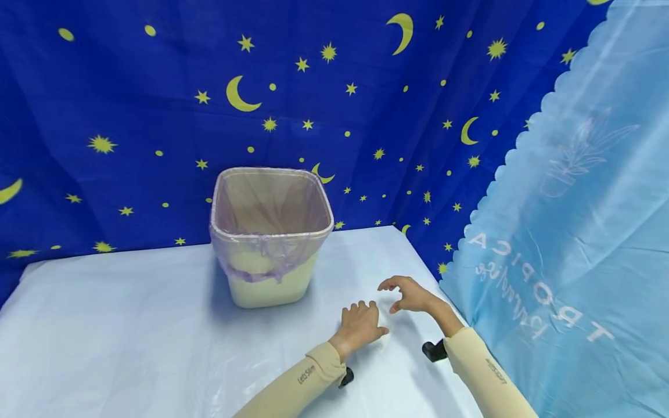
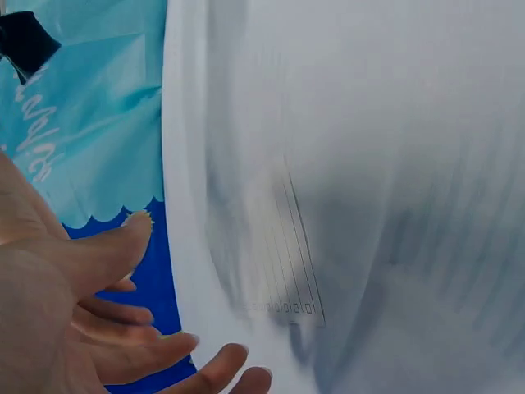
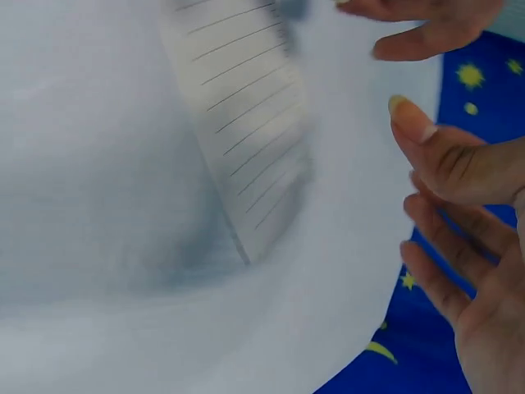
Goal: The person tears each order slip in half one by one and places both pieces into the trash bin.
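Observation:
A narrow ruled paper sheet [image 2: 283, 254] lies low over the white-covered table, its lines sharp in the right wrist view, where the paper [image 3: 242, 115] looks partly blurred. In the head view my left hand [image 1: 359, 328] is close over the tabletop with its fingers spread and thumb out. My right hand [image 1: 413, 295] is raised just right of it, fingers loosely bent and thumb apart. Neither hand holds anything. Both sit right beside the paper, which is largely hidden behind the left hand in the head view.
Behind and left of the hands stands a cream trash bin [image 1: 272, 293] lined with a thin purple bag [image 1: 284, 255]. A blue curtain [image 1: 157, 116] with moons and stars hangs behind the table [image 1: 104, 348], and a light blue sheet [image 1: 575, 261] hangs along the right edge.

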`<action>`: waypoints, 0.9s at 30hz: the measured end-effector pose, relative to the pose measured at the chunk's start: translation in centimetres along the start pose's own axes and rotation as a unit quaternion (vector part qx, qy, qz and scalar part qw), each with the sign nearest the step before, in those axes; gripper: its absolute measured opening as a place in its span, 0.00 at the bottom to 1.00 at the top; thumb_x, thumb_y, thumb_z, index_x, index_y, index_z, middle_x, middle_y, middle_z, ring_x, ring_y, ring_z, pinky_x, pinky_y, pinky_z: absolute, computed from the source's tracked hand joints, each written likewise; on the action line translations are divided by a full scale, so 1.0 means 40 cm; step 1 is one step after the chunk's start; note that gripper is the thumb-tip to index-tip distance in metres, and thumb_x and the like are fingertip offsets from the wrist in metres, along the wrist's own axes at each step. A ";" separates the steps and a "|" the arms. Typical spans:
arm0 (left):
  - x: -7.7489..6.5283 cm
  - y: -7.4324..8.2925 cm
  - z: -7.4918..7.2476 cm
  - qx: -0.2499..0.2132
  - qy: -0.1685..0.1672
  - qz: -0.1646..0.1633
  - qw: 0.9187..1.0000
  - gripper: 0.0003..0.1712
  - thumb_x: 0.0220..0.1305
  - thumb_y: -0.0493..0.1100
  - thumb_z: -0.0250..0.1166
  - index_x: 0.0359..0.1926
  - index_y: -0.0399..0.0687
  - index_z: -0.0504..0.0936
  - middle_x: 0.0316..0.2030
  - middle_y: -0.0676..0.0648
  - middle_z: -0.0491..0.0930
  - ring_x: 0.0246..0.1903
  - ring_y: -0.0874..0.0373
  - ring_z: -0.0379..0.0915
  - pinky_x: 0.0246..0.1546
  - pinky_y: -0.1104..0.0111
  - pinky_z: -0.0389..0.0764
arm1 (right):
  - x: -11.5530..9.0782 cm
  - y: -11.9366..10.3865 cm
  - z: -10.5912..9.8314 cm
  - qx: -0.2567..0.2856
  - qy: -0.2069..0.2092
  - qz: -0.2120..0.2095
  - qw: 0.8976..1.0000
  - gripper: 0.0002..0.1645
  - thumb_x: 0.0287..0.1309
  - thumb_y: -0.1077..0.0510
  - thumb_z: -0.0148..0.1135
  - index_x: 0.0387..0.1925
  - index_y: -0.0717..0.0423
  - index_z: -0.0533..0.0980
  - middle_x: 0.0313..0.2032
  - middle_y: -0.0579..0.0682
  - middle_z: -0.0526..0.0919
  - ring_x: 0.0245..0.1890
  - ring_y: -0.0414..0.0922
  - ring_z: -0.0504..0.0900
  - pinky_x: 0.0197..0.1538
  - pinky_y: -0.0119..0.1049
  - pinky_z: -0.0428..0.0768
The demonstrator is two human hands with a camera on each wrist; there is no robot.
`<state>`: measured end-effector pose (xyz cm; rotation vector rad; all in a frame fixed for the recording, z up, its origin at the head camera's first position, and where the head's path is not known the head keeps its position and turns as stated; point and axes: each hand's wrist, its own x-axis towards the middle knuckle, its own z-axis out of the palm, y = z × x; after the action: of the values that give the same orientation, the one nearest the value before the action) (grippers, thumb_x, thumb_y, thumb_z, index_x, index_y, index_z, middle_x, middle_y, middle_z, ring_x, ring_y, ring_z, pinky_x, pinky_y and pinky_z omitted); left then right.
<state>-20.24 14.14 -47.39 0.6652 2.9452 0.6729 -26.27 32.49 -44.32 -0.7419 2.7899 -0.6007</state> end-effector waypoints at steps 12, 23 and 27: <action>0.001 -0.009 0.036 0.057 0.013 -0.060 0.996 0.35 0.47 0.64 0.73 0.41 0.37 0.81 0.30 0.41 0.78 0.32 0.48 0.77 0.36 0.54 0.76 | 0.074 -0.030 0.023 -0.126 -0.115 -0.010 0.985 0.38 0.31 0.69 0.80 0.51 0.51 0.80 0.54 0.50 0.80 0.59 0.52 0.75 0.64 0.51 0.70; 0.009 -0.010 0.111 0.165 -0.006 -0.096 0.982 0.49 0.39 0.76 0.69 0.47 0.38 0.76 0.37 0.42 0.74 0.36 0.50 0.71 0.37 0.59 0.75 | 0.094 0.023 0.095 -0.174 -0.124 -0.038 0.976 0.41 0.30 0.62 0.83 0.53 0.47 0.76 0.48 0.45 0.78 0.49 0.43 0.76 0.58 0.48 0.72; 0.007 -0.009 0.119 0.171 0.010 -0.092 0.981 0.47 0.39 0.73 0.71 0.47 0.39 0.75 0.36 0.42 0.75 0.34 0.51 0.70 0.33 0.60 0.72 | 0.085 0.040 0.098 -0.169 -0.114 -0.028 0.979 0.38 0.31 0.61 0.83 0.50 0.46 0.76 0.40 0.42 0.78 0.42 0.40 0.74 0.55 0.46 0.71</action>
<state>-19.97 15.86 -51.82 0.3952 3.1174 0.1593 -28.77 30.72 -48.83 -0.8922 2.6883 -0.0389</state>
